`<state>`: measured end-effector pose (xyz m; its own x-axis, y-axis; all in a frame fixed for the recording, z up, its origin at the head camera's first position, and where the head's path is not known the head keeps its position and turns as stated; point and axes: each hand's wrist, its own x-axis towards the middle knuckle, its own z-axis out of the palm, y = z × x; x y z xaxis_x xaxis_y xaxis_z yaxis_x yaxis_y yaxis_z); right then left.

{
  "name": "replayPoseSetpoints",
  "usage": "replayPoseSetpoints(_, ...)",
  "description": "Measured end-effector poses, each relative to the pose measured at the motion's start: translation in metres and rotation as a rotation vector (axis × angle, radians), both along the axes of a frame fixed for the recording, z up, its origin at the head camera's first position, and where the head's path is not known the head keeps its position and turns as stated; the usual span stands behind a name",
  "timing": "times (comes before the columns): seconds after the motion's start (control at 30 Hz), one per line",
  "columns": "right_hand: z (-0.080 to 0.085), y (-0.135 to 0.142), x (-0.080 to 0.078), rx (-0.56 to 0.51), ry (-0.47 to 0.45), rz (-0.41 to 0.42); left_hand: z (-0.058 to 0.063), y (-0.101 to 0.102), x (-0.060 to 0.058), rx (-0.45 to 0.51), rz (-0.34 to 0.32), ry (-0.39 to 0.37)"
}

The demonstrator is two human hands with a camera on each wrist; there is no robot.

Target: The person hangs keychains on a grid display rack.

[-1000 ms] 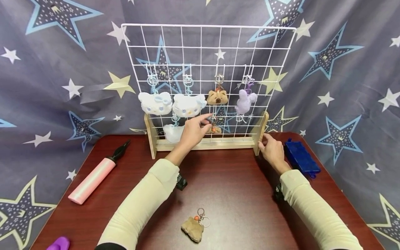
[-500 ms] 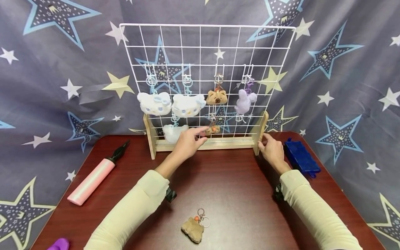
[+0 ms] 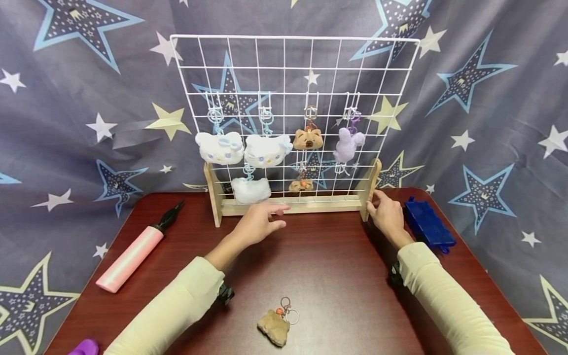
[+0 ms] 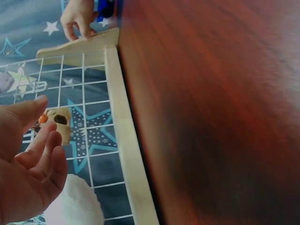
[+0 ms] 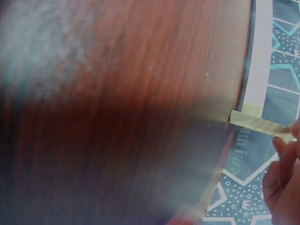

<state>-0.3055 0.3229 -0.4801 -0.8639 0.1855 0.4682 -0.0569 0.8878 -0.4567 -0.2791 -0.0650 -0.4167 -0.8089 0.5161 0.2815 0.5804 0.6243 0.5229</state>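
My left hand (image 3: 256, 224) is in the air in front of the rack's base, fingers relaxed and holding nothing. Just behind it on the white wire grid rack (image 3: 285, 66) hang a white plush keychain (image 3: 251, 190) and a small brown plush keychain (image 3: 301, 185) with an orange bead. My right hand (image 3: 386, 214) pinches the rack's right wooden stand (image 3: 373, 187), also seen in the right wrist view as a wooden strip (image 5: 258, 123) at the fingertips. Higher hang two white cat plush keychains (image 3: 220, 148), a brown bear keychain (image 3: 308, 139) and a purple plush keychain (image 3: 348, 145).
Another brown plush keychain (image 3: 274, 326) with rings lies near the table's front. A pink hand pump (image 3: 133, 257) lies at the left, and a purple object (image 3: 85, 347) is partly cut off. Beyond the right hand sits a blue plastic box (image 3: 428, 224).
My left hand has left the lower brown keychain and its hook, moving down and left towards me. The keychain now hangs by itself. The right hand has stayed put on the stand.
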Motion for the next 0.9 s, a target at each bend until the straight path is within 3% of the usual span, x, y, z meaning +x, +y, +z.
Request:
replayPoseSetpoints(0.3, 0.000, 0.000, 0.000, 0.001, -0.005, -0.012, -0.021, -0.012, 0.021, -0.078, -0.100, -0.109)
replayPoseSetpoints(0.53, -0.001, -0.001, 0.002, -0.005, -0.008, -0.011, -0.032, -0.018, 0.036, -0.121, -0.189, -0.072)
replayPoseSetpoints(0.73, 0.000, -0.002, 0.002, -0.011, -0.014, -0.012, -0.037, -0.017, 0.049, -0.168, -0.339, -0.082)
replayPoseSetpoints(0.9, 0.001, -0.001, 0.001, -0.011, -0.010, -0.010, -0.036, -0.013, 0.056, -0.202, -0.439, -0.140)
